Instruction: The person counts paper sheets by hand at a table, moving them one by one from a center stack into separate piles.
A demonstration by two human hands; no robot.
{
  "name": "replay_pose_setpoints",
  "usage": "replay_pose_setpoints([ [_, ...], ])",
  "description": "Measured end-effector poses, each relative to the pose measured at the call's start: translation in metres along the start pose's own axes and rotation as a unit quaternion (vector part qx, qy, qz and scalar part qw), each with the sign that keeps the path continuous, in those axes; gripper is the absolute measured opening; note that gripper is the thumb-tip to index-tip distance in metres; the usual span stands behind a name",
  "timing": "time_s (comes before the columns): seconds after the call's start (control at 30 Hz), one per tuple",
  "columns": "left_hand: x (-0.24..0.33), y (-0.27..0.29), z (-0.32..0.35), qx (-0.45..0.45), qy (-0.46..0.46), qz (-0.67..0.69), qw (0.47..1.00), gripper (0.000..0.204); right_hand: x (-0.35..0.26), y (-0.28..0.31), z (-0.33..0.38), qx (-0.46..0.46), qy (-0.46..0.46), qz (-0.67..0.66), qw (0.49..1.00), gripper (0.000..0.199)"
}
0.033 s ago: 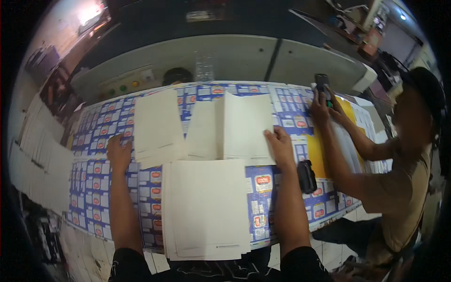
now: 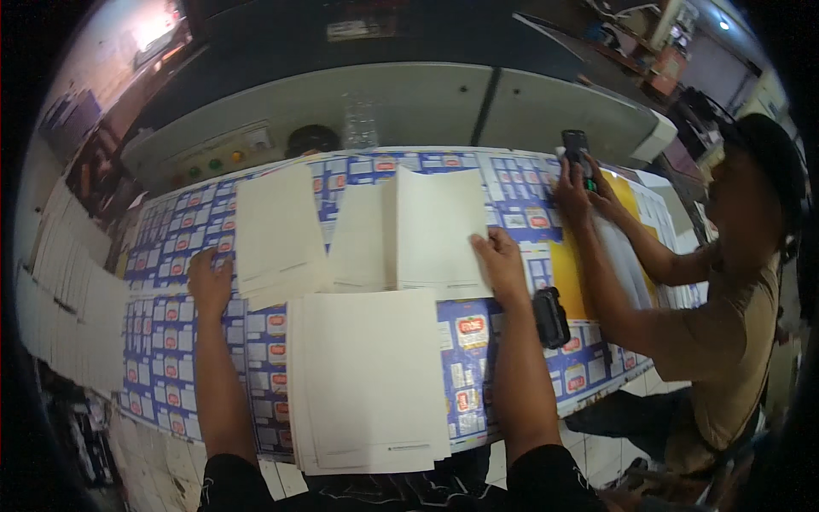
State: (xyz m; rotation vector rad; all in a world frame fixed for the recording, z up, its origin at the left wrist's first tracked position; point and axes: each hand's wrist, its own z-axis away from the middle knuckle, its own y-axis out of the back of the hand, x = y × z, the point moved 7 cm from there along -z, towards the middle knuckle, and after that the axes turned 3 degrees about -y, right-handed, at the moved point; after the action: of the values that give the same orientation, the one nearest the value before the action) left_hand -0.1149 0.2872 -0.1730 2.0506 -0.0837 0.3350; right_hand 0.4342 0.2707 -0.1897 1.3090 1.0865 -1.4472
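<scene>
Several cream paper sheets lie before me on a table. A front stack point(image 2: 367, 375) sits at the near edge, slightly fanned at its left side. Behind it are a left batch of sheets point(image 2: 277, 226), a middle sheet point(image 2: 363, 235) and a right sheet point(image 2: 439, 226) with a curved top edge, which overlaps the middle one. My right hand point(image 2: 505, 264) grips the right sheet's right edge, thumb on top; its other fingers are partly hidden. On the table just left of the left batch, my left hand point(image 2: 210, 280) rests open, holding nothing.
The table is covered with blue printed sheets point(image 2: 171, 341). A black case point(image 2: 551, 317) lies beyond my right forearm. At the right, a person point(image 2: 717, 316) holds a dark phone-like device point(image 2: 576, 152) over yellow sheets point(image 2: 565, 282). A clear plastic bottle point(image 2: 360, 128) stands by the grey machine point(image 2: 418, 102).
Everything appears slightly further left in the picture. My hands and the sheets keep almost the same places relative to each other.
</scene>
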Motion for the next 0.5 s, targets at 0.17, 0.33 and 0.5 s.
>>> replay_pose_setpoints([
  [0.17,0.009,0.005,-0.001,-0.016,0.009,0.014,1.000,0.043,-0.007,0.000,0.003,-0.005,-0.020,-0.054,0.998,0.022],
  [0.33,-0.001,-0.004,-0.002,-0.029,0.023,-0.026,0.999,0.042,0.000,0.002,0.000,-0.009,-0.021,-0.044,0.999,0.023],
  [0.5,0.000,-0.002,-0.001,-0.027,0.018,-0.013,0.999,0.043,-0.001,0.001,0.000,-0.015,-0.019,-0.049,0.998,0.024],
])
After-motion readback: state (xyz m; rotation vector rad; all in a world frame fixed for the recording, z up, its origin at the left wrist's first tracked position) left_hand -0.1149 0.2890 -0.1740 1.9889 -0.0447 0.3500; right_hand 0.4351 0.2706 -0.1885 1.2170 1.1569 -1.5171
